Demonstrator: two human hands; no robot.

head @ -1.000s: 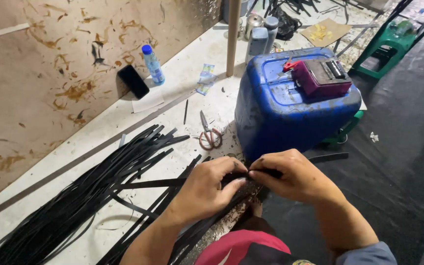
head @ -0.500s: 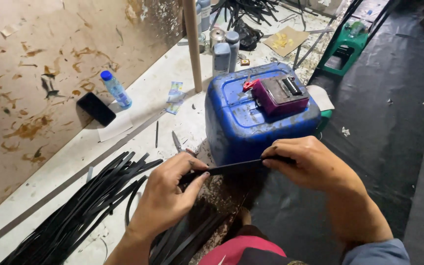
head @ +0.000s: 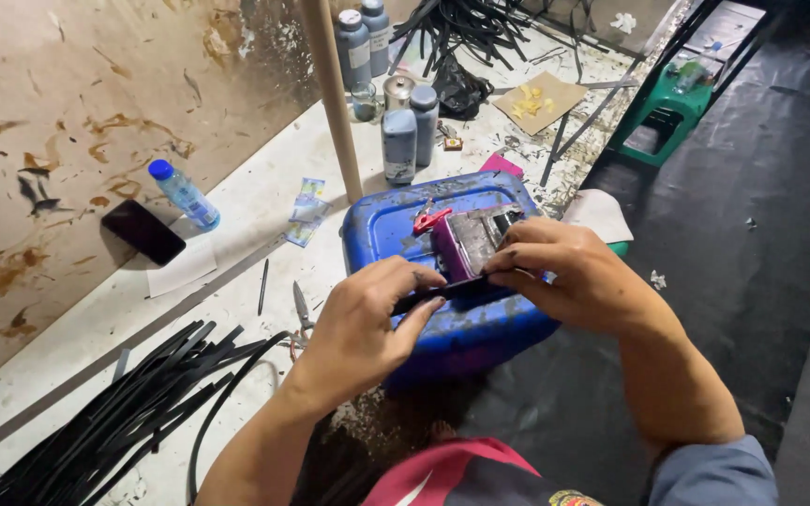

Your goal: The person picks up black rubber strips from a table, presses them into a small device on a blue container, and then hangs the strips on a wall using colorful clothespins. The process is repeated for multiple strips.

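Both hands hold a short black strip (head: pixel 452 290) level over a blue plastic jerrycan (head: pixel 396 220) lying on its side. My left hand (head: pixel 367 314) pinches the strip's left end between thumb and fingers. My right hand (head: pixel 569 276) grips its right end, close to a small purple device (head: pixel 466 242) with a metal top that sits on the jerrycan beside a red cap (head: pixel 428 220).
A pile of long black strips (head: pixel 114 422) lies on the white floor at lower left, with scissors (head: pixel 300 314) near it. A plastic water bottle (head: pixel 183 194), a black phone (head: pixel 142 231), grey bottles (head: pixel 405 131), a wooden pole (head: pixel 335 94) and a green stool (head: pixel 667 117) stand around.
My hands have lifted the strip from near my lap up over the jerrycan, beside the purple device. The view has swung left and closer.
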